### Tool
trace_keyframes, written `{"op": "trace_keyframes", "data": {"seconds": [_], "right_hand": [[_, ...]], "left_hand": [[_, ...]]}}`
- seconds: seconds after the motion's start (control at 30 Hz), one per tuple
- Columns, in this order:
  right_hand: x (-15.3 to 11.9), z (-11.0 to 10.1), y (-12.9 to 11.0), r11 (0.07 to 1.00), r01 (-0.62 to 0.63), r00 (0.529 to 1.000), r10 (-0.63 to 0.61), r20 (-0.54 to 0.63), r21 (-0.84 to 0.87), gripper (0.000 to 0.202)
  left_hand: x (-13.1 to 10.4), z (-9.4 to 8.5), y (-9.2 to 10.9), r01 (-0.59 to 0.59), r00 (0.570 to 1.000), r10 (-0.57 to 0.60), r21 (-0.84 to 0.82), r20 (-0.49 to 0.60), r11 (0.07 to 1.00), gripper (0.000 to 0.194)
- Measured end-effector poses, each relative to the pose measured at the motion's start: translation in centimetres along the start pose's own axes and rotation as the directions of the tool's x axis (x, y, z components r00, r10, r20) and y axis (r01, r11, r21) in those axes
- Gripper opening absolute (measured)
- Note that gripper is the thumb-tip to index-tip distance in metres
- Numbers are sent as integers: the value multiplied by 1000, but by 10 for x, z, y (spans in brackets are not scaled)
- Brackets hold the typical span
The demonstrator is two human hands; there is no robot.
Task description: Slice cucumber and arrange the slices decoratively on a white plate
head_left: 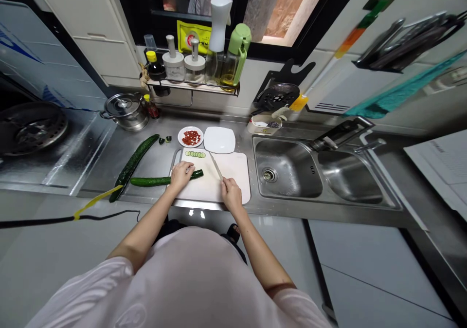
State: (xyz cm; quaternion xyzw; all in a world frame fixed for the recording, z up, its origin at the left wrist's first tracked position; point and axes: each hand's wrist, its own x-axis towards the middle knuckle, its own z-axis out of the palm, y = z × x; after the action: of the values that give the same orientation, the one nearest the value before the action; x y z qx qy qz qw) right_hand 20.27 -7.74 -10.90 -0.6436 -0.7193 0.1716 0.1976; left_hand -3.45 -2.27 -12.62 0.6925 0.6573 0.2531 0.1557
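Observation:
My left hand (pixel 181 174) is closed over a long green cucumber (pixel 151 181), whose cut end lies on the white cutting board (pixel 204 189). In my right hand (pixel 231 192) is a knife (pixel 216 166), its blade pointing away from me over the board, apart from the cucumber. A row of thin cucumber slices (pixel 195 154) lies at the board's far edge. Left of the board rests a second, whole cucumber (pixel 137 160), with small dark green end pieces (pixel 161 141) close to its far tip.
Behind the board stand a plate of chopped red pieces (pixel 191 137) and a white square plate (pixel 219 139). A steel pot (pixel 126 111) is at the back left. To the right is a double sink (pixel 288 167). Bottles stand on a wall rack (pixel 193 85).

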Motion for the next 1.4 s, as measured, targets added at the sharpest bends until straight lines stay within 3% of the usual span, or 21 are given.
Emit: {"op": "trace_keyframes", "data": {"seconds": [0.33,0.53,0.7,0.9,1.4], "right_hand": [[19,5,-19,995,-80,987,70,148,59,22],[28,10,-28,994,-72,961,91,261,-81,24],[27,9,-38,994,-38,940,70,334,-103,23],[24,8,-48,990,-36,930,82,357,-133,23],[22,14,-51,987,-22,920,81,384,-156,22]], "left_hand": [[-2,3,-1,-82,995,84,-31,46,996,28],[-1,6,1,-159,982,163,-41,93,986,27],[-2,10,1,-215,967,221,-57,125,975,28],[-3,17,-1,-279,951,286,-71,115,958,27],[-3,20,-3,-299,947,297,-8,121,954,28]]}}
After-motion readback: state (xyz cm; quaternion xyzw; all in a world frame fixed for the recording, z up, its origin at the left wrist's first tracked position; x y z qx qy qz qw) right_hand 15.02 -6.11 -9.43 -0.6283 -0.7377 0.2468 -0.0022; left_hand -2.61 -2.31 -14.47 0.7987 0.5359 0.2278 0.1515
